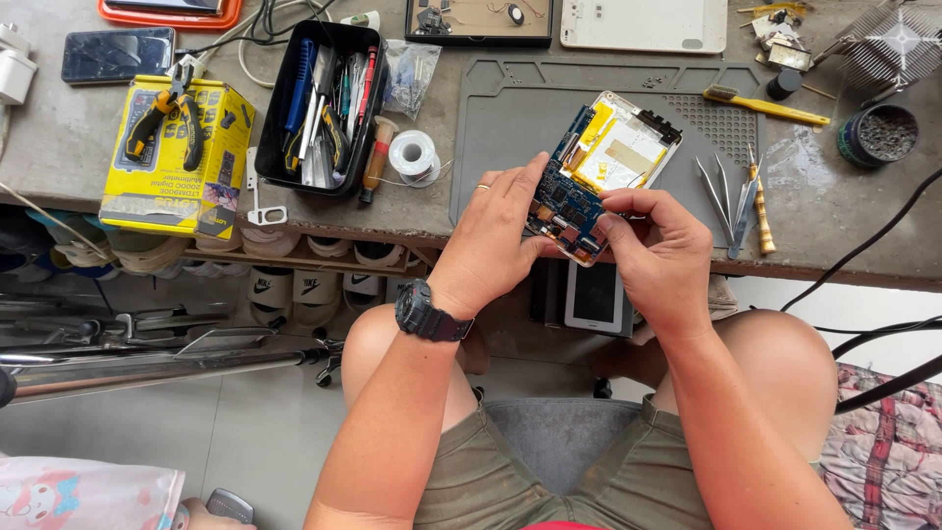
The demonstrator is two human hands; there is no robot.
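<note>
Concrete workbench (59, 147), pretty cluttered, with one grey repair mat (510, 108) on it. Both hands are clamped on one opened-up phone (599, 172), held tilted just above the mat's near edge: left hand (496, 236) grips its lower left side, right hand (657, 245) pinches the bottom corner by the blue circuit board. One black tool tray (319, 98), one solder spool (412, 155), one yellow box (177, 157) carrying one pair of pliers (167, 118), and three tweezers (731, 201) on the right.
</note>
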